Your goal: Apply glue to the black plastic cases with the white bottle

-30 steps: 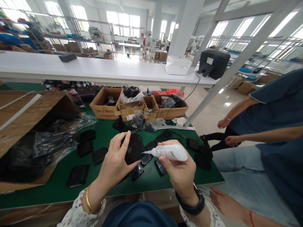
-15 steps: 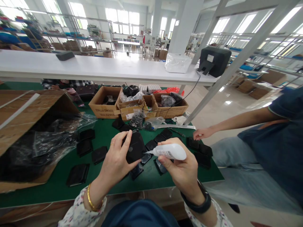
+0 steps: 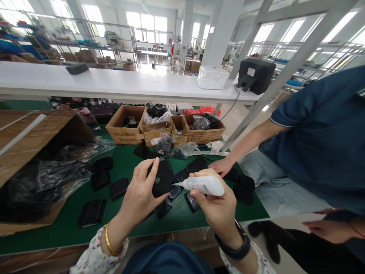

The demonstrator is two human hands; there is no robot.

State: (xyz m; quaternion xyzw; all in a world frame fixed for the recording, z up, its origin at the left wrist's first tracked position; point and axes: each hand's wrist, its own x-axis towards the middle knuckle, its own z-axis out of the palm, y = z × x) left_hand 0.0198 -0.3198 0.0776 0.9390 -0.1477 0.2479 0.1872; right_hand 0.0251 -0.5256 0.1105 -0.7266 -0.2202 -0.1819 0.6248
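Observation:
My left hand [image 3: 144, 186] grips a black, rounded-square plastic cover [image 3: 164, 177] by its edges, tilted up above the green table. In my right hand [image 3: 218, 203] is a white glue bottle [image 3: 205, 185], fingers wrapped round it and its thin nozzle pointing left. The nozzle's tip meets or nearly meets the cover's lower right edge; I cannot tell whether it touches. Below my hands lie small black parts with clear faces, one a clear-faced part [image 3: 192, 201] by the bottle and another [image 3: 163, 208] under the cover.
More black covers [image 3: 119, 188] lie on the green table [image 3: 125, 224], left and right. A large carton [image 3: 23, 133] with plastic wrap stands left. Open cardboard boxes [image 3: 125, 135] line the back below a white shelf [image 3: 128, 82]. At right, a co-worker's hand [image 3: 224, 166] reaches over the table.
The co-worker at right has leaned in, and that person's hand has moved left, close to my right hand. My own hands, the cover and the bottle are nearly unchanged.

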